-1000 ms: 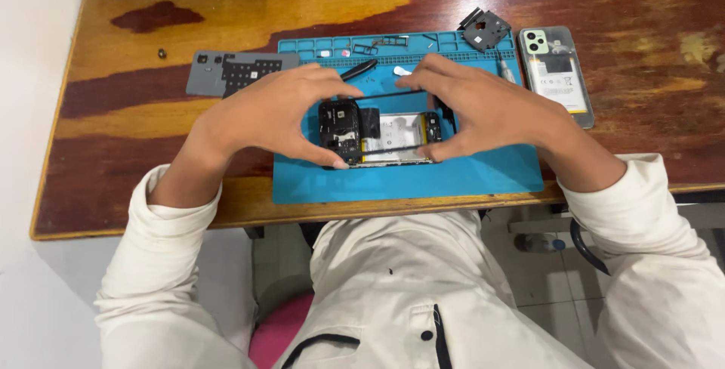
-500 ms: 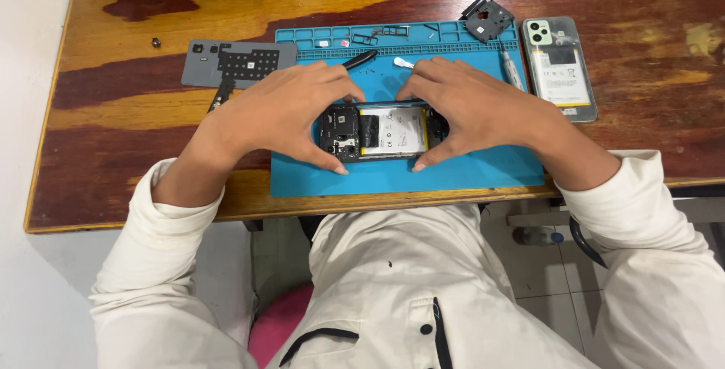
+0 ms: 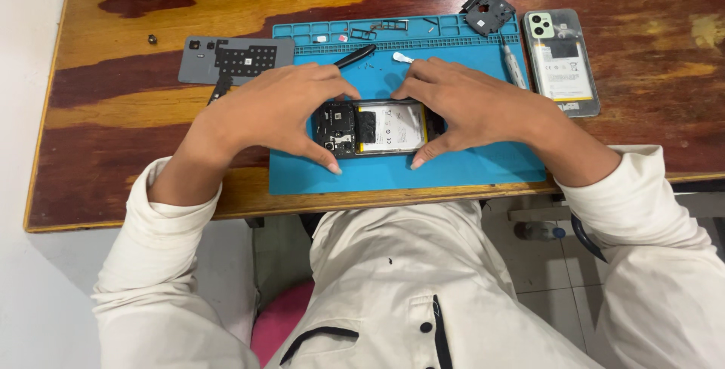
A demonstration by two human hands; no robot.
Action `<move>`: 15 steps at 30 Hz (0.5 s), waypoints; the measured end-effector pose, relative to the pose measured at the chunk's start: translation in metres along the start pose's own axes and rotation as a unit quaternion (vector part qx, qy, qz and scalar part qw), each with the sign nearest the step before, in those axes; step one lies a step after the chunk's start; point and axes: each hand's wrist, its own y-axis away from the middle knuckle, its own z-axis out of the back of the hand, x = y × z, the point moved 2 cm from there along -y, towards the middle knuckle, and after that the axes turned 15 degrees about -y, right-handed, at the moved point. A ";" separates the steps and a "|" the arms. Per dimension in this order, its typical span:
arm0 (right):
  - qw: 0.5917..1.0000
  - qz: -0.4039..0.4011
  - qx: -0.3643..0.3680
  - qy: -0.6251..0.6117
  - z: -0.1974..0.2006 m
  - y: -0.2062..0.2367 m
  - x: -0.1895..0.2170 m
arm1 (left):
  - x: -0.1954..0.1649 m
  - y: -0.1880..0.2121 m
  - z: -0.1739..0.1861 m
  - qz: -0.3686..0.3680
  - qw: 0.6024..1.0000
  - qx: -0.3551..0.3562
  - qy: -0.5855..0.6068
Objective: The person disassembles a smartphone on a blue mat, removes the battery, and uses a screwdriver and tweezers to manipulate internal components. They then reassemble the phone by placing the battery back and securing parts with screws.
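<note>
Both hands grip the opened smartphone from its two ends. I see my left hand curled over the circuit-board end, thumb tip pressed on the mat at the phone's near edge, fingers arched over the far edge. Right hand mirrors it on the other end, thumb down near the battery's near corner, fingers half closed around the frame. Phone lies flat, back off, near the front edge of the blue repair mat, roughly mid-width. Mat sits at the near edge of the wooden table.

Just past the hands: black spudger and a small white pick, both on the mat. Screwdriver lies along the mat's right edge. Far edge of the mat has tray compartments holding small parts, too small to tell. Black bracket piece at the mat's far right corner. Phone back cover lies on the table right of the mat. Grey panel lies left of the mat. Lone screw lies beyond it.
</note>
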 end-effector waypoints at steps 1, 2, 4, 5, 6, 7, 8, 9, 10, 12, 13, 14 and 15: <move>1.000 0.001 -0.001 -0.003 0.000 0.000 0.000 | 0.000 0.000 0.000 0.008 1.000 0.011 0.004; 1.000 0.003 -0.002 -0.005 0.000 0.000 0.000 | 0.001 -0.001 -0.001 0.017 1.000 0.021 0.008; 1.000 -0.009 0.003 -0.007 0.000 0.000 0.000 | 0.000 -0.002 -0.001 0.013 1.000 0.017 0.004; 1.000 -0.023 0.008 -0.008 -0.001 0.000 -0.001 | 0.000 -0.002 -0.002 0.011 1.000 0.016 0.003; 0.999 -0.037 0.012 -0.010 -0.001 0.000 -0.002 | 0.000 -0.002 -0.002 0.019 1.000 0.023 0.005; 0.999 -0.043 0.015 -0.014 -0.002 -0.001 -0.003 | 0.001 -0.002 -0.003 0.025 0.999 0.029 0.007; 0.998 -0.049 0.018 -0.019 -0.003 -0.001 -0.004 | 0.001 -0.003 -0.004 0.032 0.999 0.036 0.009; 0.998 -0.054 0.020 -0.023 -0.003 -0.001 -0.005 | 0.001 -0.003 -0.005 0.033 0.999 0.036 0.011; 0.998 -0.049 0.021 -0.021 -0.004 -0.002 -0.006 | 0.001 -0.003 -0.005 0.033 0.999 0.035 0.013; 0.999 -0.038 0.022 -0.017 -0.005 -0.002 -0.007 | 0.001 -0.004 -0.007 0.040 0.998 0.039 0.009; 0.999 -0.046 0.023 -0.011 -0.005 -0.002 -0.008 | 0.001 -0.004 -0.008 0.047 0.998 0.042 0.004; 0.998 -0.056 0.025 -0.006 -0.006 -0.002 -0.008 | 0.000 -0.005 -0.009 0.054 0.998 0.046 0.000; 0.998 -0.065 0.026 -0.001 -0.007 -0.002 -0.007 | -0.001 -0.005 -0.010 0.061 0.997 0.050 -0.007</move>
